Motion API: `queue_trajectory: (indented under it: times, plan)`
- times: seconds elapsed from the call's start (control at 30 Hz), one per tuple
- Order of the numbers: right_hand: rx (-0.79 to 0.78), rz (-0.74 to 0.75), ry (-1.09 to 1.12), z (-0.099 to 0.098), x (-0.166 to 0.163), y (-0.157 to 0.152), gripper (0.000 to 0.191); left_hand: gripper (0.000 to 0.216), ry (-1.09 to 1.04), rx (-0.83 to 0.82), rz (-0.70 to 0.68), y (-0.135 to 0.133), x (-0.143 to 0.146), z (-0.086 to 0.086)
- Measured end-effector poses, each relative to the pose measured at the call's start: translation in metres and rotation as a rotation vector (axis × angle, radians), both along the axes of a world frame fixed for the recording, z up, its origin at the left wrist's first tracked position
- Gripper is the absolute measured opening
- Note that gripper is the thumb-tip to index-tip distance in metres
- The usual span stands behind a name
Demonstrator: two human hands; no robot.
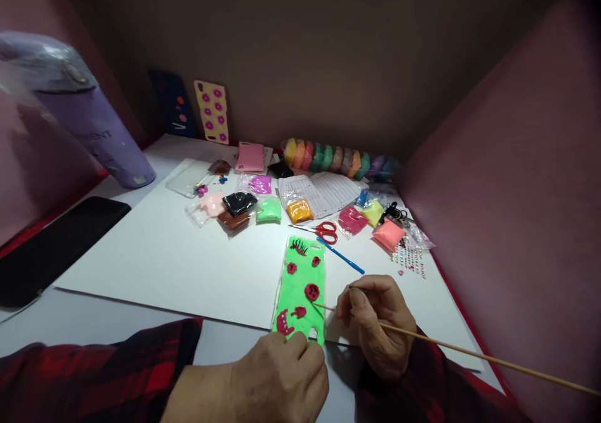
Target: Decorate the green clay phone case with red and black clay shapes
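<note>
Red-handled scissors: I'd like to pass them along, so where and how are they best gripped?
Probably by the scissors' red handle loops, from above and the right: they lie flat on the white board, blades pointing left. Mind the slim blue stick near the loops.

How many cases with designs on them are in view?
3: the green case at the left hand, plus the dark blue case and yellow case side by side against the back wall. Others may be hidden.
</note>
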State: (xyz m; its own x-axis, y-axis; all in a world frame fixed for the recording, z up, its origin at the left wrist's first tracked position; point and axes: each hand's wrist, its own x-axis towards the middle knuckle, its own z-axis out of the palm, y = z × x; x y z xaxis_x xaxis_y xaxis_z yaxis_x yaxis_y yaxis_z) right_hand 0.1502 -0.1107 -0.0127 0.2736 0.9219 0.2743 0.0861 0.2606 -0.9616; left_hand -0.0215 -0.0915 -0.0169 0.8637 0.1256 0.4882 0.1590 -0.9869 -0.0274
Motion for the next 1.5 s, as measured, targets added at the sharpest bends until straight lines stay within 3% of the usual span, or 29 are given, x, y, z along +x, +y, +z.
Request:
queue_trajectory:
  times: [1.5]
  plan:
    - [0.012, -0.007, 0.013, -0.0001, 0.0, -0.0003, 0.007, 0.016, -0.008, -0.002, -0.004, 0.0011, 0.0007, -0.0001]
